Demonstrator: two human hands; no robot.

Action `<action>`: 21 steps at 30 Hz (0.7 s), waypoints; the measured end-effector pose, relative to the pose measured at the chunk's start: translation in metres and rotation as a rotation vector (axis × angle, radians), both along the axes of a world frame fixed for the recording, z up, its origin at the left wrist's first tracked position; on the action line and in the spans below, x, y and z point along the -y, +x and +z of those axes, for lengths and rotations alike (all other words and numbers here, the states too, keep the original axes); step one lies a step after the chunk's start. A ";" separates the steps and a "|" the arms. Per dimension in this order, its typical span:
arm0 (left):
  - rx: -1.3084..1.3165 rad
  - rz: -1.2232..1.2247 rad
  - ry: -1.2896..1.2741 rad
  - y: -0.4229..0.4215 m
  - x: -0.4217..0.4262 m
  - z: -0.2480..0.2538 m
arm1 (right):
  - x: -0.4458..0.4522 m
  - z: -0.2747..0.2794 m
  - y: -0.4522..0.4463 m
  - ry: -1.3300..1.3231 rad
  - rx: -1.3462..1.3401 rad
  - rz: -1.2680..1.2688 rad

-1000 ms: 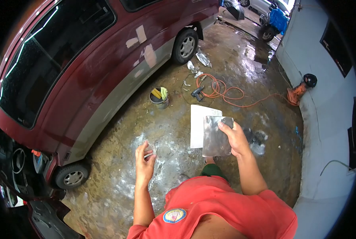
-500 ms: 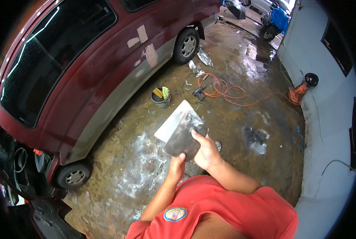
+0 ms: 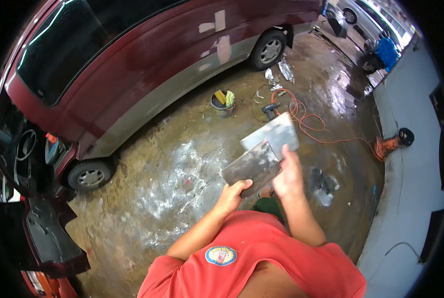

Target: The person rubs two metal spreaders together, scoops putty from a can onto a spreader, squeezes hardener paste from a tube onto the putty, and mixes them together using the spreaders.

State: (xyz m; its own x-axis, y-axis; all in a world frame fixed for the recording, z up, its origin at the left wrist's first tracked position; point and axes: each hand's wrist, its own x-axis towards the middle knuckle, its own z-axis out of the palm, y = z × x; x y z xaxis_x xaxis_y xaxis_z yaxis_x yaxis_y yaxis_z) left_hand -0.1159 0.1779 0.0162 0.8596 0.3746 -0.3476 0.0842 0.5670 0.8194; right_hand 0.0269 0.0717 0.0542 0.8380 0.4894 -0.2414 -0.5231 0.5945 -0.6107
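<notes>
My left hand (image 3: pixel 233 194) is closed on the lower edge of a dark grey, smudged flat sheet (image 3: pixel 249 166), thumb on top. Behind and above it lies a paler, whitish-grey flat sheet (image 3: pixel 271 133), partly covered by the dark one. My right hand (image 3: pixel 288 180) is closed on the pale sheet's lower right corner, thumb on its face. Both sheets are stiff-looking rectangles, held in front of my red shirt, overlapping at an angle. What they are made of I cannot tell.
A maroon van (image 3: pixel 147 64) with pale filler patches stands at left. On the wet floor are a bucket (image 3: pixel 223 110) holding a cloth and a yellow item, a drill-like tool (image 3: pixel 270 110), and an orange hose (image 3: pixel 309 130). A wall (image 3: pixel 405 198) runs along the right.
The two sheets have been turned and slid apart sideways. My right hand has shifted from the dark sheet to the pale one; my left hand stays on the dark one. The view has swung left.
</notes>
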 end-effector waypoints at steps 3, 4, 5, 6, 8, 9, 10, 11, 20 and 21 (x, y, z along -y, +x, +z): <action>0.158 0.060 0.027 -0.013 -0.014 -0.009 | 0.002 0.003 0.015 -0.286 0.475 -0.132; 0.146 0.035 0.100 -0.018 -0.025 -0.025 | 0.003 -0.003 0.015 -0.439 0.556 -0.059; 0.083 -0.036 0.146 -0.020 -0.035 -0.030 | 0.002 -0.001 0.014 -0.589 0.638 0.014; 0.023 -0.111 0.194 -0.023 -0.044 -0.036 | -0.004 -0.002 -0.007 -0.796 1.039 0.008; 0.089 0.019 0.227 -0.017 -0.039 0.000 | -0.018 0.007 -0.044 -0.416 1.854 0.129; 0.133 0.042 0.297 -0.013 -0.049 -0.022 | -0.020 0.027 -0.063 -0.275 1.968 0.254; 0.176 0.069 0.368 -0.009 -0.059 -0.044 | -0.023 0.025 -0.071 -0.224 1.961 0.355; 0.217 0.097 0.439 -0.003 -0.067 -0.046 | -0.031 0.013 -0.064 -0.269 1.871 0.337; -0.029 0.027 0.657 -0.008 -0.099 -0.014 | -0.104 -0.025 -0.029 -0.352 1.638 0.301; -0.022 0.069 0.658 -0.007 -0.106 -0.019 | -0.121 -0.038 -0.011 -0.431 1.476 0.325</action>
State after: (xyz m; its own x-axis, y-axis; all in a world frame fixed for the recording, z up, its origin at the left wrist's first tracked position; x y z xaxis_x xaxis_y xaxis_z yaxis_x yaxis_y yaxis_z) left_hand -0.1224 0.2837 -0.0027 0.8210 0.5692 -0.0447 0.0864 -0.0465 0.9952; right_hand 0.0162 0.1926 0.0165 0.3279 0.8019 0.4995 0.5992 0.2322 -0.7662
